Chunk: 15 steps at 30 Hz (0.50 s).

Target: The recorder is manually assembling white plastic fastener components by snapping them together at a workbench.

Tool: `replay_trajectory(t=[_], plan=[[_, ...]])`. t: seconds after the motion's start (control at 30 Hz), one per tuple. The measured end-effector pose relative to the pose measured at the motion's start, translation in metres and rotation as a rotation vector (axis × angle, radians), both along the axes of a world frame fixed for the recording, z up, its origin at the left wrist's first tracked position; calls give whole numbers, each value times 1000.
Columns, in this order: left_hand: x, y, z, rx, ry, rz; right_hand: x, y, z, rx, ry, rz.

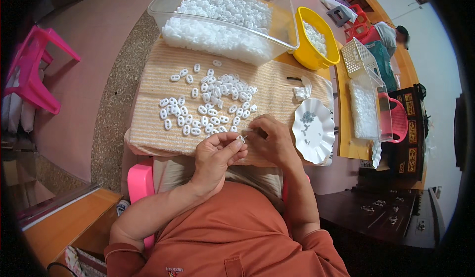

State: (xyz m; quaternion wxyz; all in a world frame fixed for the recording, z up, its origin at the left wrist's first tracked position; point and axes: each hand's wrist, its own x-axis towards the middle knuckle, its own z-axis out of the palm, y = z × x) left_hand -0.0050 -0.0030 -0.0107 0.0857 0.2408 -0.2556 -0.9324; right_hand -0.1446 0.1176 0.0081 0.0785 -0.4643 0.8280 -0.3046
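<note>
Just above my lap, my left hand (216, 154) pinches a small white oval plastic piece (241, 139) between thumb and forefinger. A thin sliver sticks out from that piece toward my right hand (269, 137). My right hand's fingers are curled down beside it, and whatever they hold is hidden. Beyond both hands, a loose pile of white two-holed oval pieces (225, 86) spreads over the striped towel (277, 86). Close to my right hand stands a white wavy-rimmed plate (321, 147) with small grey bits (308, 118) in it.
A clear plastic bin (282, 43) full of white pieces stands at the far side, beside a yellow basin (326, 62). Crumpled white wrapping (303, 91) and a black-handled tool (294, 78) lie at the right. Another person (388, 34) sits farther off. A pink stool (34, 74) stands left.
</note>
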Motion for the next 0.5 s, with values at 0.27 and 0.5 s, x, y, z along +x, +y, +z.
replay_trajectory(t=[0.27,0.5], plan=[[0,-1,0,13,-5,2,1,7,-2,-172,-449,-137],[0,-1,-1,24,12,29,4,7,5,-161,-839,-119]])
